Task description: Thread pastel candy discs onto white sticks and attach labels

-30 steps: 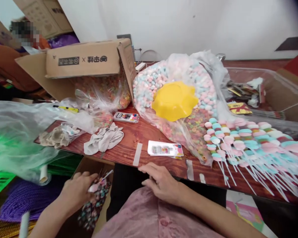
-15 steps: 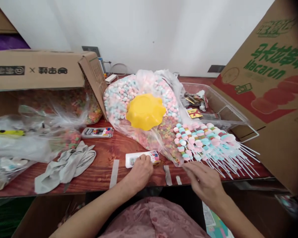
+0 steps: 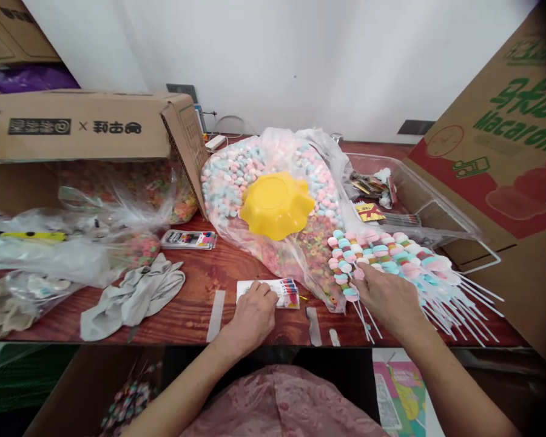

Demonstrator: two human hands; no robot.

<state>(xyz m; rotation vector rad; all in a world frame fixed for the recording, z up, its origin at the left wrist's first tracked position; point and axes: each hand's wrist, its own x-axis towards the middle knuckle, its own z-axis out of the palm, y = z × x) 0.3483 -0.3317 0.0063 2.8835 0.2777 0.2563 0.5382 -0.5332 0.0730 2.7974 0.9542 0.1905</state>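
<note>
My left hand point(image 3: 255, 311), its fingers curled and pressed together, rests on a flat white packet point(image 3: 287, 292) with coloured print near the table's front edge. What lies under the fingertips is hidden. On the right, my right hand point(image 3: 386, 300) is closed at the pile of marshmallow skewers point(image 3: 404, 258), thumb and fingers pinched on one of them. The skewers carry pink, blue and white marshmallows on white sticks. Just left of the pile lies a large clear bag of marshmallows and coloured gummy rings point(image 3: 321, 243). An upturned yellow scalloped bowl point(image 3: 277, 205) sits on that bag.
An open cardboard box point(image 3: 131, 127) with bagged gummy rings stands left. Before it lie a grey cloth point(image 3: 136, 297) and another flat packet point(image 3: 188, 239). A clear plastic bin point(image 3: 446, 212) and a Macaron carton point(image 3: 505, 243) are at right. Tape strips point(image 3: 216, 315) mark the table edge.
My right hand has moved from the bag's lower corner up and right onto the marshmallow skewers. My left hand stays at the white packet, slightly shifted. The view has turned a little left.
</note>
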